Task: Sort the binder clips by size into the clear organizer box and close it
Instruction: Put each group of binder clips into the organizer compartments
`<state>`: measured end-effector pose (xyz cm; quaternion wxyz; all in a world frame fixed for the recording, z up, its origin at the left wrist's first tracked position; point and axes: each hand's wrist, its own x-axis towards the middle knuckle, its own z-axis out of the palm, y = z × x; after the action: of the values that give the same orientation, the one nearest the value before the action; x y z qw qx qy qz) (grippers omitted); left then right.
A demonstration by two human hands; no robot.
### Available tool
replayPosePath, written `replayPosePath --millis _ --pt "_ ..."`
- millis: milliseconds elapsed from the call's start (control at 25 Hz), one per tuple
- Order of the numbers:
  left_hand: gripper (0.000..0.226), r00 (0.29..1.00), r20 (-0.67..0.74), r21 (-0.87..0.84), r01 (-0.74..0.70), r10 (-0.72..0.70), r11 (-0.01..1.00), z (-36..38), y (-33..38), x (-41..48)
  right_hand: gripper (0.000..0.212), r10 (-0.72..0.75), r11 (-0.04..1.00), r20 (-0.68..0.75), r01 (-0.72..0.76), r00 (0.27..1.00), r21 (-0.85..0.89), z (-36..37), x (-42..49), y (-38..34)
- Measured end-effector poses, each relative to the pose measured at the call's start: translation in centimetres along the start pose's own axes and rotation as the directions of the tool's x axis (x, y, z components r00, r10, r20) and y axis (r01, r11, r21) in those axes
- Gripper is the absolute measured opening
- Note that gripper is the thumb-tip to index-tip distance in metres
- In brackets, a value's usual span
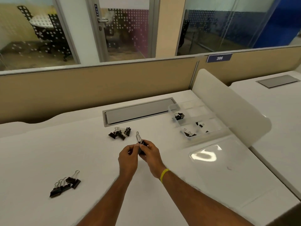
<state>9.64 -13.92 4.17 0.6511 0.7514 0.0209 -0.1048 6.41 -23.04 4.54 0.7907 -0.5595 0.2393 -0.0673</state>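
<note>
White desk [65, 152] spreads below a beige partition carrying a blue tag reading "386" [219, 58]; a glass door behind shows "PUSH" [96, 10]. Both hands meet mid-desk: left hand [128, 159] and right hand [150, 156] pinch one black binder clip [140, 144], its wire handles sticking up beyond the fingertips. One clip pile [120, 133] lies just beyond the fingers, another [65, 184] well left of them. Right of the fingers, the open clear organizer box [195, 121] holds several clips across three compartments.
</note>
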Motion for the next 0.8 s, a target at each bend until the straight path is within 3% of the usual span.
replayPosePath --millis 560,800 --pt "0.027 0.93 0.329 0.226 -0.248 0.166 0.942 14.0 1.8 0.4 0.015 -0.029 0.998 -0.222 0.039 0.975 0.043 -13.9 3.4 -5.4" --pt "0.037 0.9 0.396 0.286 -0.311 0.183 0.906 17.5 3.2 3.5 0.017 -0.128 0.985 -0.31 0.084 0.942 -0.152 -18.0 10.0 -9.9"
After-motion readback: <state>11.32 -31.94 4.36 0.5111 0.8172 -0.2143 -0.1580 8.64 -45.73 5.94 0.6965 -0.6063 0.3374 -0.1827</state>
